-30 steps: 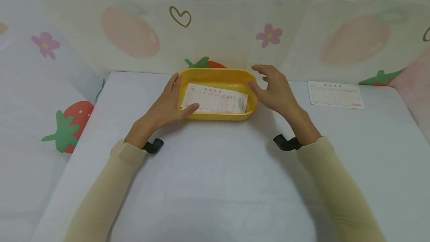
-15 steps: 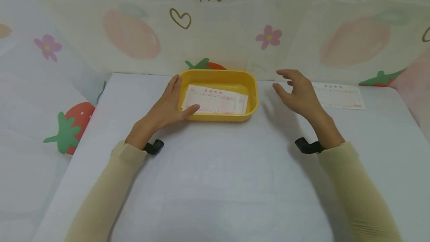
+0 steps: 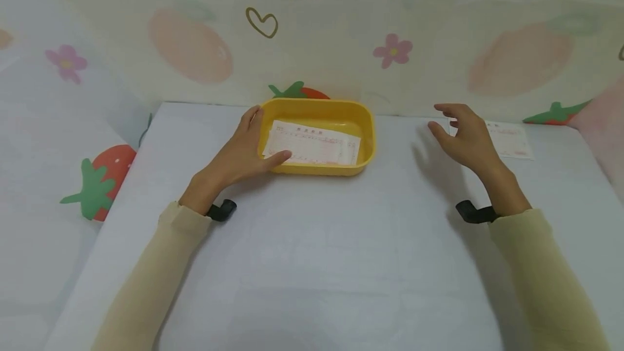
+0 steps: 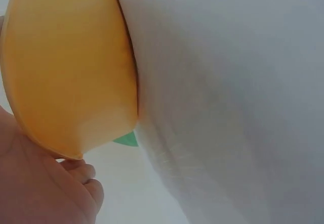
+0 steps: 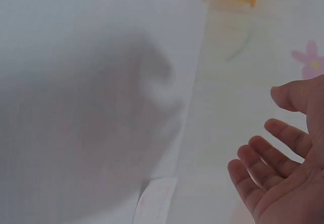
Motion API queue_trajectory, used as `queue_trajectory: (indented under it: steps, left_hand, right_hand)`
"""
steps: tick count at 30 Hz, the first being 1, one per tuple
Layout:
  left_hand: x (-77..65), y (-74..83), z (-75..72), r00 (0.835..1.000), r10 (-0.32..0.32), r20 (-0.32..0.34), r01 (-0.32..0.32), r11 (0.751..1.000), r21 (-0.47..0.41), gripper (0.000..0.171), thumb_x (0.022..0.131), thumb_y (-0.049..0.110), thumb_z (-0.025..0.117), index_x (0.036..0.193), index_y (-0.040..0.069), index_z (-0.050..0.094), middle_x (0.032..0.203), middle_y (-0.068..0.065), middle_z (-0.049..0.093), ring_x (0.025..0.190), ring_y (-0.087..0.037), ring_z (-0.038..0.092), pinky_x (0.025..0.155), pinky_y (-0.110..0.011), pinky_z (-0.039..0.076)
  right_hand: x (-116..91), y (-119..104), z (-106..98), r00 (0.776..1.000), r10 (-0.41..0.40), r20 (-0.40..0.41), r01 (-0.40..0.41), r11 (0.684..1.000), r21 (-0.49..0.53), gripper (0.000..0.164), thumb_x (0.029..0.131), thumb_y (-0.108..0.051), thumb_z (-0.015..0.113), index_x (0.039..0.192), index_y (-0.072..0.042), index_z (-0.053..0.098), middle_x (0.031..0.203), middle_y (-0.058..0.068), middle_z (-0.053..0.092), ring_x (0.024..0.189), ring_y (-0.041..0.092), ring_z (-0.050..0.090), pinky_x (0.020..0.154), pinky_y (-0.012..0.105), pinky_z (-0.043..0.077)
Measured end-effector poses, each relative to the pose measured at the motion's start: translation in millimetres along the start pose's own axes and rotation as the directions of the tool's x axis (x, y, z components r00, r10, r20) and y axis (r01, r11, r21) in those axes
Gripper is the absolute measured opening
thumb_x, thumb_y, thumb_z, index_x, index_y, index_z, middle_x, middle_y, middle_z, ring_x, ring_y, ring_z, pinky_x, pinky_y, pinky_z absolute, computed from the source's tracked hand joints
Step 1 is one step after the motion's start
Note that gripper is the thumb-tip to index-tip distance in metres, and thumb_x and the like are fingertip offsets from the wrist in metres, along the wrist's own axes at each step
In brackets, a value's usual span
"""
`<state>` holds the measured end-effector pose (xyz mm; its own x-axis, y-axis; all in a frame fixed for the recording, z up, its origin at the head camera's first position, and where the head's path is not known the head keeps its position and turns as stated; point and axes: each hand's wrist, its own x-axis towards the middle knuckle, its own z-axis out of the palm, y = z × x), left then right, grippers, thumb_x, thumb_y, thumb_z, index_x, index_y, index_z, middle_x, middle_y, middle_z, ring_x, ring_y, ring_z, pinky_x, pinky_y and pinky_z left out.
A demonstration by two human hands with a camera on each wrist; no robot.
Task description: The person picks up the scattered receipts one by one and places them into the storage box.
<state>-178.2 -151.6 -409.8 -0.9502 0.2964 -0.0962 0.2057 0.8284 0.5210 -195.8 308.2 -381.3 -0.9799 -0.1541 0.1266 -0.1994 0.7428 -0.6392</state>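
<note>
A yellow plastic tray [image 3: 341,111] stands near the back of the white table, against the wall. Inside it lie overlapping white paper slips [image 3: 312,143] printed in red. At the tray's left end my left hand [image 3: 231,155] holds the rim, thumb over the front edge and fingers along the outer side. The left wrist view shows the tray's outside wall [image 4: 71,62] against the palm. My right hand [image 3: 465,137] hovers with relaxed, parted fingers, holding nothing. Behind it, a similar paper slip [image 3: 515,141] lies on the table, partly hidden by the hand.
The white table [image 3: 312,253] meets a patterned wall covering [image 3: 424,75] just behind the tray. Black wrist mounts [image 3: 473,213] stick out from both wrists.
My right hand has moved away from the tray's right end, going right until it partly covers the loose slip. The left hand and the tray have stayed in place.
</note>
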Motion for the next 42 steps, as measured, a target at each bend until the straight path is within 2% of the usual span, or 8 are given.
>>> queue_trajectory:
  steps: [4, 12, 21, 29, 35, 42]
  left_hand:
    - [0.1, -0.3, -1.0, 1.000, 0.005, -0.024, -0.005, 1.000, 0.001, 0.123, 0.091, 0.075, 0.061, 0.171, 0.008, -0.004, 0.180, -0.010, -0.004, 0.162, -0.038, 0.024, 0.130, -0.057, 0.033]
    - [0.9, -2.8, 2.0, 0.999, 0.031, -0.033, -0.030, 0.999, 0.013, 0.122, 0.092, 0.071, 0.061, 0.170, 0.008, -0.006, 0.180, -0.008, -0.008, 0.168, -0.030, 0.006, 0.136, -0.053, 0.020]
    - [0.5, -2.4, 2.1, 0.999, 0.034, -0.024, -0.034, 0.999, 0.006, 0.121, 0.093, 0.071, 0.061, 0.170, 0.007, -0.007, 0.180, -0.008, -0.009, 0.168, -0.031, 0.006, 0.136, -0.053, 0.018]
    - [-0.4, -2.0, 0.4, 1.000, 0.025, -0.003, -0.024, 0.999, 0.023, 0.122, 0.093, 0.072, 0.060, 0.170, 0.008, -0.010, 0.180, -0.007, -0.012, 0.168, -0.030, 0.004, 0.136, -0.052, 0.017]
    - [-1.3, -2.1, -0.5, 1.000, 0.020, 0.007, -0.021, 1.000, 0.022, 0.123, 0.093, 0.072, 0.060, 0.170, 0.007, -0.010, 0.180, -0.008, -0.013, 0.168, -0.030, 0.003, 0.136, -0.052, 0.016]
    - [-0.7, -3.0, -0.4, 1.000, 0.017, 0.006, -0.018, 1.000, 0.021, 0.122, 0.093, 0.072, 0.060, 0.170, 0.007, -0.009, 0.180, -0.007, -0.013, 0.168, -0.030, 0.003, 0.136, -0.053, 0.017]
  right_hand:
    - [1.1, 9.1, -4.9, 1.000, 0.027, -0.001, -0.027, 1.000, -0.004, 0.051, 0.105, -0.021, 0.063, 0.150, 0.002, 0.053, 0.156, 0.028, 0.050, 0.144, 0.049, 0.049, 0.116, 0.066, 0.045]
    - [1.1, 28.0, -12.2, 0.999, 0.050, 0.004, -0.050, 0.998, -0.035, 0.052, 0.107, -0.025, 0.061, 0.151, 0.001, 0.052, 0.157, 0.030, 0.048, 0.144, 0.051, 0.048, 0.115, 0.069, 0.043]
    - [1.1, 48.5, -31.0, 0.994, 0.110, 0.012, -0.109, 0.991, -0.078, 0.056, 0.108, -0.032, 0.057, 0.154, -0.001, 0.049, 0.160, 0.033, 0.043, 0.138, 0.060, 0.048, 0.113, 0.073, 0.041]
    - [-0.4, 73.8, -48.4, 0.993, 0.117, -0.018, -0.118, 0.986, -0.114, 0.053, 0.108, -0.030, 0.057, 0.149, 0.004, 0.052, 0.160, 0.034, 0.040, 0.138, 0.058, 0.045, 0.109, 0.073, 0.039]
    - [-3.8, 92.4, -58.7, 0.988, 0.152, 0.029, -0.146, 0.978, -0.151, 0.061, 0.108, -0.034, 0.054, 0.155, 0.004, 0.045, 0.160, 0.038, 0.038, 0.141, 0.060, 0.039, 0.109, 0.077, 0.035]
    - [-9.1, 112.1, -67.3, 0.976, 0.201, 0.079, -0.189, 0.973, -0.135, 0.068, 0.109, -0.039, 0.051, 0.160, 0.003, 0.037, 0.162, 0.041, 0.033, 0.141, 0.066, 0.035, 0.109, 0.079, 0.032]
